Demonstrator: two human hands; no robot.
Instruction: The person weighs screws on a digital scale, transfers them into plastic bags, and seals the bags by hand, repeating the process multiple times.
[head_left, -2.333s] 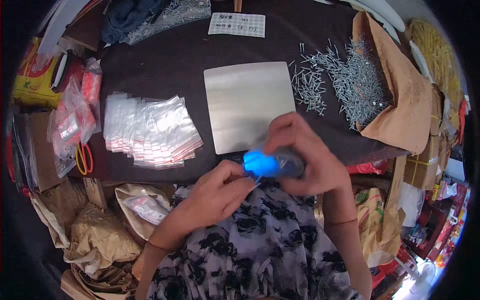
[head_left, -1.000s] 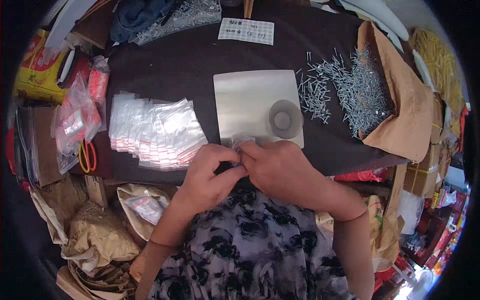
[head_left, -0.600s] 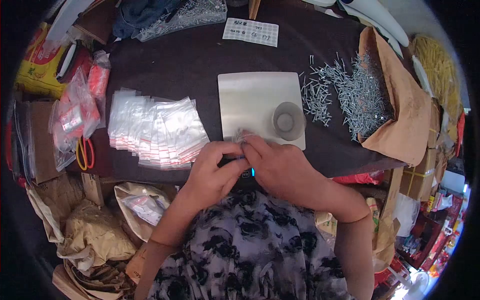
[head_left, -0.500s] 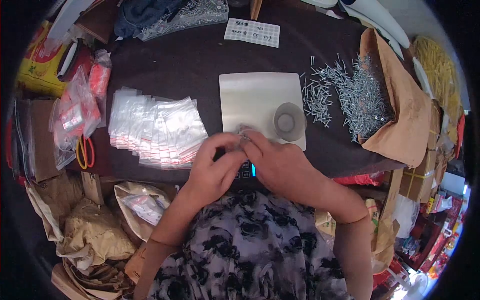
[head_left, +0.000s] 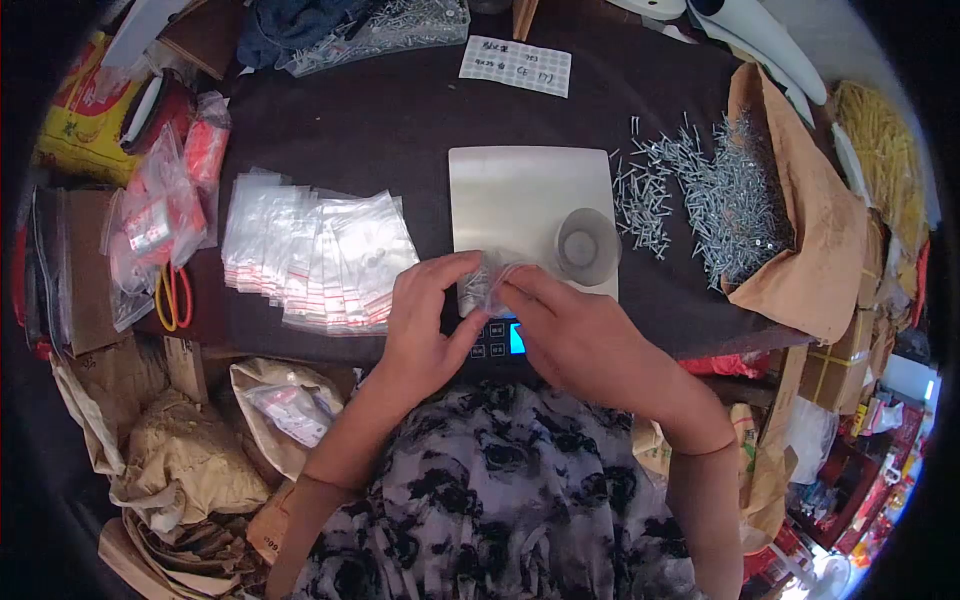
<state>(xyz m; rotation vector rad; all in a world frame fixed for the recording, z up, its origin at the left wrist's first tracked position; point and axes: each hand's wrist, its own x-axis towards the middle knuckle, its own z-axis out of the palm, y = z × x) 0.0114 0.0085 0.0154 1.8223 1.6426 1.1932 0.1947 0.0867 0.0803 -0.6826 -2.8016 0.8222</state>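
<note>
Between both hands is a small clear zip bag (head_left: 478,287) with metal screws inside, held over the near edge of a digital scale (head_left: 530,190). My left hand (head_left: 430,310) grips the bag's left side with thumb and fingers. The fingers of my right hand (head_left: 565,320) pinch its right end, where the plastic is bunched. A translucent cup (head_left: 588,247) stands on the right part of the scale plate. Close to my left hand lie overlapping rows of clear zip bags (head_left: 320,260) with red strips. The scale's lit display is partly hidden by my right hand.
Loose screws (head_left: 725,200) spill from an open brown paper bag (head_left: 815,220) on the right. A label sheet (head_left: 515,66) and a clear box of screws (head_left: 390,35) are at the back. Orange-handled scissors (head_left: 173,298) lie left; paper sacks (head_left: 190,455) stand below the table edge.
My hands have spread slightly apart, so the bag of screws now shows between them. My right hand has shifted a little right and down. The whole view has moved slightly.
</note>
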